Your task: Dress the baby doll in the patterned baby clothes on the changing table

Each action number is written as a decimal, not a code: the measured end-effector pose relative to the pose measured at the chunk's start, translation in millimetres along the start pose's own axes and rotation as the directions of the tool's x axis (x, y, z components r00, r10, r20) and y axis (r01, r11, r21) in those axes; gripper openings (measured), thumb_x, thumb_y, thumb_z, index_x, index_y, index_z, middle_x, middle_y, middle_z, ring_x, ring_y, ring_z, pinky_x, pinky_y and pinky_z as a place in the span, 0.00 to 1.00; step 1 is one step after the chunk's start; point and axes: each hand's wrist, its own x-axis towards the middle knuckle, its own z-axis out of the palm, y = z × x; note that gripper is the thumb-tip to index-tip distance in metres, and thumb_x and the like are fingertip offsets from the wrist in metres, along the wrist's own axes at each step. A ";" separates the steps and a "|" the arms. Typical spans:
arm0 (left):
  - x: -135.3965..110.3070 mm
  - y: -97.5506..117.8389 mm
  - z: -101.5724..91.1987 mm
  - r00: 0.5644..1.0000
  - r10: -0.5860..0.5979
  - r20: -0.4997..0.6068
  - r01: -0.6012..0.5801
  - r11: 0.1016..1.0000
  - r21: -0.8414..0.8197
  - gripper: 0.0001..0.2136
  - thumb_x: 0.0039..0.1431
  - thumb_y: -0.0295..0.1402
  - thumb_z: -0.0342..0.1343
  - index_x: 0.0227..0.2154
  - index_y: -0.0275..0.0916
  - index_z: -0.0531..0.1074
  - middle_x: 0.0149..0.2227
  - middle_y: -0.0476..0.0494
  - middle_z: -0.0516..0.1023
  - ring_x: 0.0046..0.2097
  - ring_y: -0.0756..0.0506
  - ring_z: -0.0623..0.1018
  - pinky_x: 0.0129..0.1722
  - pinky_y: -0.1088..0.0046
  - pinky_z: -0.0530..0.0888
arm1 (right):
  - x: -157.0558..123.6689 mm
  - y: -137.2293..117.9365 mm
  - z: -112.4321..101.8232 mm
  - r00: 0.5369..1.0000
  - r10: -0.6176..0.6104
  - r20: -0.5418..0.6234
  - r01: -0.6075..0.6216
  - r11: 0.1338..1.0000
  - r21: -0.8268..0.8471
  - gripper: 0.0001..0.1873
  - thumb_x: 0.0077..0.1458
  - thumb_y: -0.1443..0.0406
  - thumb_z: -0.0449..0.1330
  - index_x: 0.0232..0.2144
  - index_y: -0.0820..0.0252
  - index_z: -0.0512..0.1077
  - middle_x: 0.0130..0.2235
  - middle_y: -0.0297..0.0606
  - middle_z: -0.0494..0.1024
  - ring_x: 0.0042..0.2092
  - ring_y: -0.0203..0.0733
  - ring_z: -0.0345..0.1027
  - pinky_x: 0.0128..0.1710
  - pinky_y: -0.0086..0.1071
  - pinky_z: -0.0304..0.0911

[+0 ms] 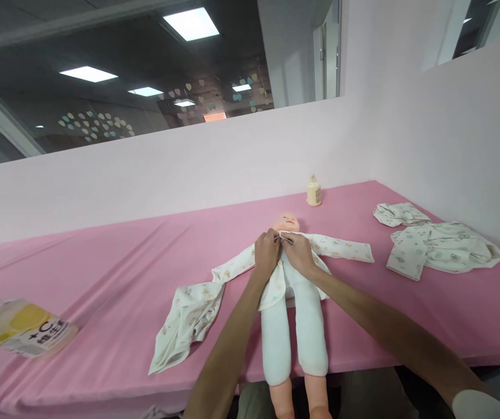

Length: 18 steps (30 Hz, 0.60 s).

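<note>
A baby doll (293, 314) lies on its back on the pink table cover (101, 273), head towards the wall, legs hanging over the front edge. It wears a white printed top (341, 247) with sleeves spread out to both sides. My left hand (266, 254) and my right hand (297, 252) rest together on the doll's chest just below the chin. Both are closed, pinching the top's neckline between the fingertips.
Printed baby trousers (186, 320) lie left of the doll. A heap of more printed clothes (437, 244) sits at the right near the wall. A small cream bottle (314, 191) stands behind the doll's head. A plastic drink bottle (18, 329) lies at the far left.
</note>
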 end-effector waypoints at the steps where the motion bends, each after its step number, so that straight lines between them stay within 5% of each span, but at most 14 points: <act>1: 0.3 -0.5 -0.2 1.000 -0.027 -0.007 0.026 0.995 -0.093 0.05 0.58 0.28 0.49 0.34 0.38 0.70 0.35 0.42 0.78 0.38 0.44 0.76 0.37 0.71 0.66 | -0.6 0.1 0.3 1.000 -0.018 0.009 0.018 1.000 -0.022 0.14 0.52 0.71 0.50 0.26 0.56 0.75 0.30 0.33 0.79 0.35 0.39 0.70 0.38 0.28 0.60; 7: -1.0 0.6 -6.1 0.995 -0.089 0.042 0.098 0.867 -0.489 0.07 0.52 0.28 0.49 0.30 0.38 0.72 0.35 0.45 0.79 0.39 0.46 0.76 0.41 0.71 0.69 | -2.5 -0.6 -0.1 1.000 -0.029 0.007 0.030 0.998 -0.053 0.15 0.51 0.74 0.48 0.27 0.57 0.74 0.33 0.35 0.79 0.38 0.40 0.70 0.40 0.29 0.59; 13: -3.1 6.5 -11.9 0.980 -0.195 0.046 0.190 0.832 -0.520 0.07 0.54 0.32 0.49 0.37 0.41 0.63 0.25 0.52 0.75 0.30 0.47 0.74 0.33 0.73 0.66 | -5.5 -5.8 -2.2 1.000 -0.017 0.001 0.017 0.991 -0.134 0.14 0.51 0.75 0.47 0.25 0.58 0.70 0.31 0.36 0.78 0.37 0.41 0.69 0.40 0.31 0.58; 18: -0.2 2.5 -7.2 0.985 -0.173 0.026 0.158 0.815 -0.557 0.08 0.52 0.31 0.50 0.36 0.41 0.61 0.27 0.51 0.76 0.33 0.47 0.75 0.36 0.72 0.66 | -7.2 -5.4 -2.0 1.000 -0.009 -0.014 0.008 0.993 -0.122 0.15 0.50 0.76 0.47 0.29 0.57 0.71 0.36 0.37 0.79 0.42 0.43 0.70 0.44 0.34 0.59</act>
